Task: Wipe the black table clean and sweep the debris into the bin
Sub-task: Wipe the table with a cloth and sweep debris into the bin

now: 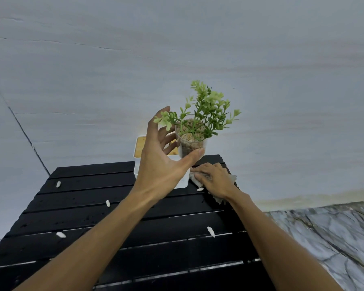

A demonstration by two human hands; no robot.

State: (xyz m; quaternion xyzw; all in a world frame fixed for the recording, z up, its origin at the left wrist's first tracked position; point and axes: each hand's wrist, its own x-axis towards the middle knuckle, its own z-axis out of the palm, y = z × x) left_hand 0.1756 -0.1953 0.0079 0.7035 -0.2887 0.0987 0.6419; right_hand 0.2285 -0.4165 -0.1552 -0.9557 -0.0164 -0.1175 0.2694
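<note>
A black slatted table (88, 215) fills the lower half of the view. Several small white bits of debris (107, 203) lie scattered on its slats. My left hand (162, 160) holds a clear cup with a small green plant (192, 143) lifted above the table's far edge. My right hand (213, 178) presses flat on a pale grey cloth (232, 177) at the far right corner of the table. A white box with a wooden top (142, 148), possibly the bin, stands at the far edge, partly hidden behind my left hand.
A pale wall (177, 49) rises directly behind the table. Marbled grey floor (328, 234) shows to the right of the table. One debris bit (200, 189) lies just beside the cloth.
</note>
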